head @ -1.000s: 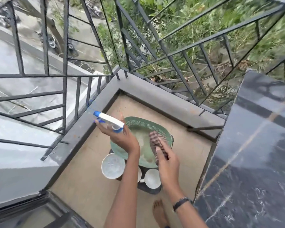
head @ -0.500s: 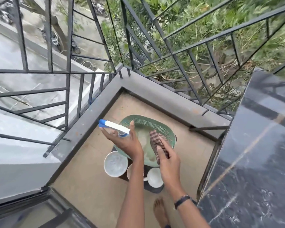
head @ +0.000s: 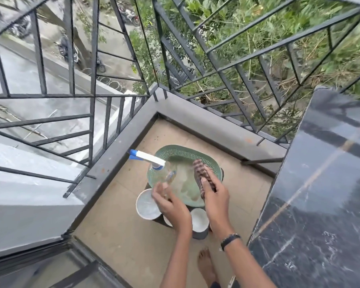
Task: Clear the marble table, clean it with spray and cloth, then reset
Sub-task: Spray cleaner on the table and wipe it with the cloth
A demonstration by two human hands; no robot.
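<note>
My left hand (head: 172,207) grips the lower body of a clear spray bottle (head: 161,173) with a white and blue head, held over the left rim of a green mesh basket (head: 181,149) on the balcony floor. Just to its right, my right hand (head: 215,197) pinches a brown striped cloth (head: 200,171) that hangs over the basket's right side. The dark marble table (head: 320,183) fills the right of the view, and its visible top is bare.
A white bowl (head: 146,206) and two white cups (head: 199,221) sit on a dark tray under my hands. A black metal railing (head: 216,65) on a grey ledge (head: 206,125) encloses the corner. My bare foot (head: 205,265) stands on the beige tiles.
My left hand has slid from the bottle's neck to its lower body and dropped toward the basket. The bottle's head now points up and left. The right hand and cloth stay put.
</note>
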